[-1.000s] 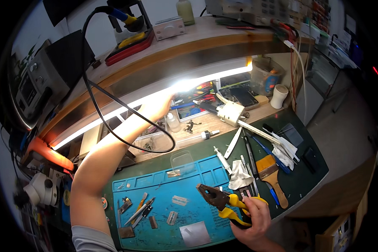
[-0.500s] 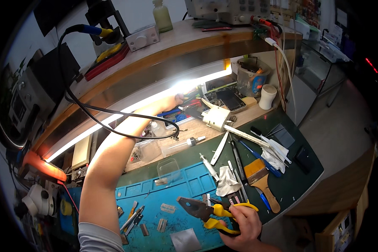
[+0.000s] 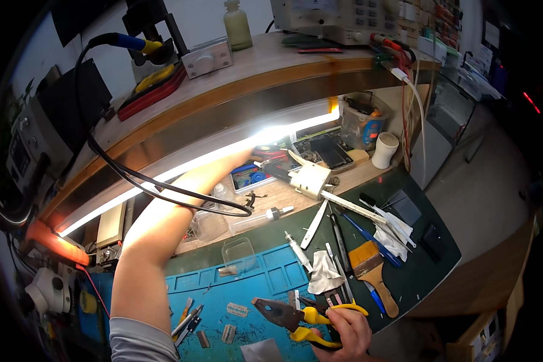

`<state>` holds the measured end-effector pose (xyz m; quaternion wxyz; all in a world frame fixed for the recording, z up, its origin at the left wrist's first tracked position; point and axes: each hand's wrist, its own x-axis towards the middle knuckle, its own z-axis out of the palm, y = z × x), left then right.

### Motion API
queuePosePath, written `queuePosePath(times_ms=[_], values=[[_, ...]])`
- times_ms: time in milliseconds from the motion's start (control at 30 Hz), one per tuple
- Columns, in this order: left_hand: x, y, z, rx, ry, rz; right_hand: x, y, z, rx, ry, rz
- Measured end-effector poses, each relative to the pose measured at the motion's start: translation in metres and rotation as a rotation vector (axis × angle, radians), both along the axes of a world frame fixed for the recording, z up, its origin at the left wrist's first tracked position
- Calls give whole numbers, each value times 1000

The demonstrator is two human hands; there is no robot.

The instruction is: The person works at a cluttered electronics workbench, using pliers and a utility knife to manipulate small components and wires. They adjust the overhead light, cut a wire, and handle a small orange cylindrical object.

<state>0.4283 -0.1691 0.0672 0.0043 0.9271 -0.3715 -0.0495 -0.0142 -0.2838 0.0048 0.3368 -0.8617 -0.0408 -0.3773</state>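
Observation:
My right hand (image 3: 347, 333) is closed around the yellow handles of a pair of combination pliers (image 3: 280, 314). Their dark jaws point up and left above the blue work mat (image 3: 217, 301). My left arm stretches far forward beneath the shelf. At its end my left hand (image 3: 247, 158) is at a tray of tools (image 3: 238, 184), partly lost in the lamp's glare, and its fingers are hidden. A red-handled tool (image 3: 274, 155) and a blue coiled item (image 3: 257, 177) lie in that tray. Razor blades (image 3: 237, 309) and several slim tools (image 3: 189, 323) are spread on the mat.
A bright tube lamp (image 3: 193, 172) runs under the shelf edge (image 3: 223, 99), and a black cable (image 3: 163, 192) loops across my left forearm. On the bench's right lie a wide brush (image 3: 374, 271), a syringe (image 3: 298, 250) and a crumpled cloth (image 3: 326, 274). A white holder (image 3: 311, 180) stands behind.
My left hand has gone slightly deeper under the lamp among the tools. The pliers stay in my right hand, and the view has shifted a little.

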Motion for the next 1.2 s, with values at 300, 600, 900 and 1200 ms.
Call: queuePosePath(times_ms=[300, 600, 900, 1200], values=[[34, 34, -31, 44, -83, -166, 2, 4, 2, 7, 26, 37], [9, 14, -17, 40, -122, -91, 2, 4, 4, 12, 37, 33], [15, 30, -11, 64, 108, -61, 1, 4, 1, 5, 26, 25], [-1, 25, -1, 3, 101, 130, 0, 3, 1, 25, 26, 22]])
